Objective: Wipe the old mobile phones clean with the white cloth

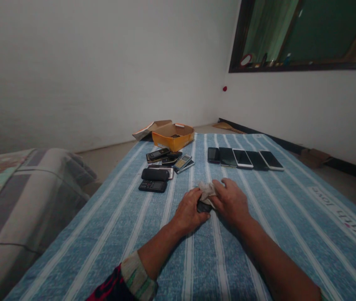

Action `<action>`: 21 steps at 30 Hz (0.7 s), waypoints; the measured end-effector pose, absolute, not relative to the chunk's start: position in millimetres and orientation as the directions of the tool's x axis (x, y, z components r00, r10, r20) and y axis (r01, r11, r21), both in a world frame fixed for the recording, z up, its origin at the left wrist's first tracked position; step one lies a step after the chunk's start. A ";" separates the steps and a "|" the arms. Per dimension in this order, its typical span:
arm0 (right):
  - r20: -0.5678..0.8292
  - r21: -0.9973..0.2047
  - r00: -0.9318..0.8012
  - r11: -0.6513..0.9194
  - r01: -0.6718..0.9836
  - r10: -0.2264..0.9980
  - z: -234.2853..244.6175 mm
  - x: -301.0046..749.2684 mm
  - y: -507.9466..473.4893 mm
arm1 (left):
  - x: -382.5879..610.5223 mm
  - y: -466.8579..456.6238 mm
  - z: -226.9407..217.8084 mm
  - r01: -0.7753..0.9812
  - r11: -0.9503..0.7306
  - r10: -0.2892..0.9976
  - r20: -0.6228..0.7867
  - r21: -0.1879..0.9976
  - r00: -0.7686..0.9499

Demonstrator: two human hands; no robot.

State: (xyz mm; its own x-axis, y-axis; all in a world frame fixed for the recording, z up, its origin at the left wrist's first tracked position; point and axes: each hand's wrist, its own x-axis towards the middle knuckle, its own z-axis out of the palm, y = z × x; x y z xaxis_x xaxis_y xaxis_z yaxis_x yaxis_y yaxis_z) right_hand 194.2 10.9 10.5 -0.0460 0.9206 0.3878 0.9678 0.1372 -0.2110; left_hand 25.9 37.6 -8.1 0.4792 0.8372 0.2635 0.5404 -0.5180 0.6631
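Gripping the dark object (204,206) from its left, left fingers (196,195) face right fingers (219,188) clutching pale cloth (207,190).

The left sleeve (111,286) is dark with pinkish-red markings, ending in a wide, loose cuff (138,274) of mottled grey-beige with dull green bands. The right forearm (270,251), left hand (191,212) and right hand (232,201) are bare.

Left hand (189,211) and right hand (232,201) curl close together, 2 forearms (162,246) converging.
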 end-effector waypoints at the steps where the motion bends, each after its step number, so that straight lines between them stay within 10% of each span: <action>1: 0.329 -0.201 -0.003 0.073 0.977 0.944 15.8 195.7 10.0 | 25.8 37.6 -7.8 0.543 -0.518 0.837 0.260 0.662 0.481; 8: 0.062 -0.222 0.000 0.014 0.975 0.998 32.7 204.4 9.3 | 26.2 37.0 -3.5 0.552 -0.528 0.829 0.251 0.646 0.500; 21: 0.352 -0.475 -0.302 0.448 0.757 0.886 3.7 197.0 19.2 | 24.7 38.2 -3.6 0.452 -0.610 0.761 0.321 0.651 0.564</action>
